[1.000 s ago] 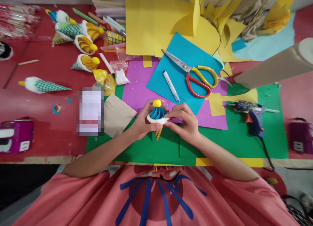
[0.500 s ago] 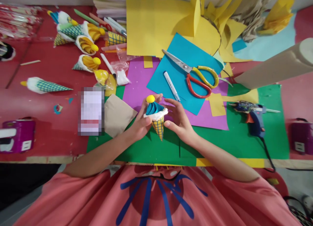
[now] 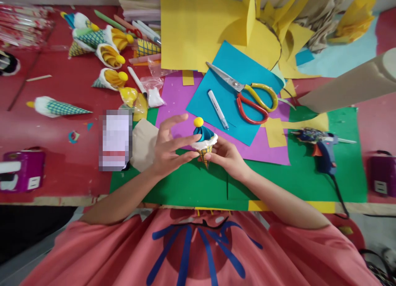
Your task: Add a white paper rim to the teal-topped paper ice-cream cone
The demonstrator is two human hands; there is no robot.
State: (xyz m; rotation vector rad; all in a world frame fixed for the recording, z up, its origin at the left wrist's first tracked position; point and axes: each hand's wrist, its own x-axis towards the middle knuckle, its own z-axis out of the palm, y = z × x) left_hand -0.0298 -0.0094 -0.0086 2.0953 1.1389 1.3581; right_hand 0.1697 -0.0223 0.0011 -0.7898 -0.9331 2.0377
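A small paper ice-cream cone (image 3: 204, 142), with a yellow checked cone, a white rim, a blue swirl and a yellow ball on top, is held upright above the green sheet (image 3: 278, 183). My right hand (image 3: 225, 157) is closed on the cone's lower part from the right. My left hand (image 3: 168, 147) is beside it on the left with its fingers spread apart; two fingertips reach toward the white rim.
Several finished paper cones (image 3: 103, 55) lie at the back left on the red table. Scissors (image 3: 247, 97) and a white marker (image 3: 217, 109) rest on a blue sheet. A glue gun (image 3: 318, 147) lies right. A cardboard tube (image 3: 349, 86) juts in. A phone (image 3: 115, 140) lies left.
The cone passed from my left hand into my right hand. My left hand let go and spread its fingers. The cone shifted slightly right and stands more upright.
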